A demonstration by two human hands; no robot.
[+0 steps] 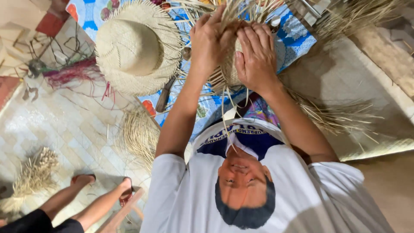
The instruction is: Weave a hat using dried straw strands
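Seen from above, a person in a white shirt sits low in the frame with both arms stretched up toward twelve o'clock. At eight o'clock lies a pale dried bundle (34, 172) on the cream tiled floor (64, 121), and just right of it the bare legs and sandals of another person (86, 198) come in from the bottom edge. At ten o'clock a tangle of purple-red strands (73, 73) lies beside a finished straw hat (138, 47), which rests on the edge of a blue patterned cloth (297, 36). A heap of loose straw (138, 133) sits below the hat, near nine o'clock of centre. At twelve o'clock is the half-woven straw piece (230, 71), a rounded dome with long unwoven strands fanning out all around it, held over the cloth. The left hand (210, 41) is closed, fingers pinched on strands at the dome's top left. The right hand (257, 56) lies open and flat against the dome's right side, fingers together, steadying it. This looks like mid-weave work on the dome; carrying it on would seem to call for keeping the pinched strands taut while the flat hand stops the dome from turning. At three o'clock more long straw (336, 112) spreads over a bare tan floor, with a raised ledge beyond at two o'clock.
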